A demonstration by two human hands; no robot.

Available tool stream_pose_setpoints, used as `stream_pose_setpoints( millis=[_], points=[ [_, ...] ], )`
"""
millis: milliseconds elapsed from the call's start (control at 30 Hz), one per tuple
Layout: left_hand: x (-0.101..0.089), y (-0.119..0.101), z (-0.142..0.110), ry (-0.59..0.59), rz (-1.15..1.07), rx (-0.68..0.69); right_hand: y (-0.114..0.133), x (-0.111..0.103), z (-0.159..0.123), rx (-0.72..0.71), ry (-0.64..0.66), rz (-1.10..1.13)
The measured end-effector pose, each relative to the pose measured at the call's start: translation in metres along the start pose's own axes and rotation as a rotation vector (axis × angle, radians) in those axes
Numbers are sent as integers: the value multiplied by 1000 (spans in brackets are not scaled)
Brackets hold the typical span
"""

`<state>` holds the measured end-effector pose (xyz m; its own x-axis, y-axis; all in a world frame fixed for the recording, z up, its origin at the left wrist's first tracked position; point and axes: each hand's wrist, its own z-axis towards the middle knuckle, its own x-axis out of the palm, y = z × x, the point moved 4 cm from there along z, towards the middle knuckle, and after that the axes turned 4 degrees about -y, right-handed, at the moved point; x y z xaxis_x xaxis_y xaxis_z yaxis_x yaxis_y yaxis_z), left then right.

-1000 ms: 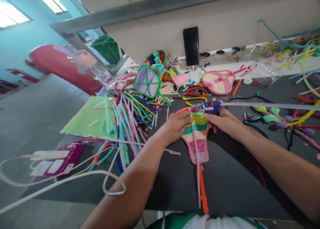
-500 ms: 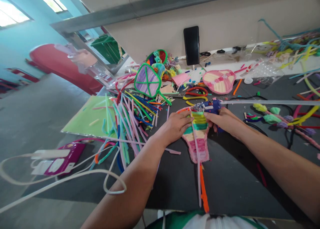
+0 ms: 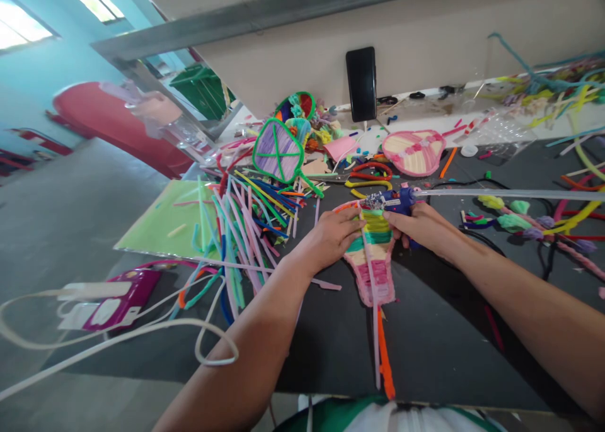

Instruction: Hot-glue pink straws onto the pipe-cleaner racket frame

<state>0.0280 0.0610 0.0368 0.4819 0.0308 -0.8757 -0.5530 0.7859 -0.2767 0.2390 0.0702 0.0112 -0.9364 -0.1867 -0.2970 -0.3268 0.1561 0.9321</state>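
Little moved — left hand (image 3: 332,235) flattened on craft (image 3: 382,278), right (image 3: 424,225) gripping glue gun (image 3: 399,200).

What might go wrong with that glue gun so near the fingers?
The metal tip of the glue gun sits close to the left hand; if hot, it might cause a burn. The lilac strip runs past the lower end of the striped piece, so a bump could skew it.
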Motion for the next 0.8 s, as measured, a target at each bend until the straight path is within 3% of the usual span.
stream_pose_setpoints(
  millis=[100, 433, 667, 800],
  points=[
    [1, 1, 0, 6, 0, -8, 3, 1, -2, 8, -22, -26],
    [0, 0, 0, 7, -36, 3, 32, -8, -8, -7, -51, 198],
    [1, 1, 0, 12, -27, -24, 25, -2, 4, -71, 19, 152],
    [1, 1, 0, 23, -15, -20, 19, -4, 6, -31, 36, 53]
  ],
)
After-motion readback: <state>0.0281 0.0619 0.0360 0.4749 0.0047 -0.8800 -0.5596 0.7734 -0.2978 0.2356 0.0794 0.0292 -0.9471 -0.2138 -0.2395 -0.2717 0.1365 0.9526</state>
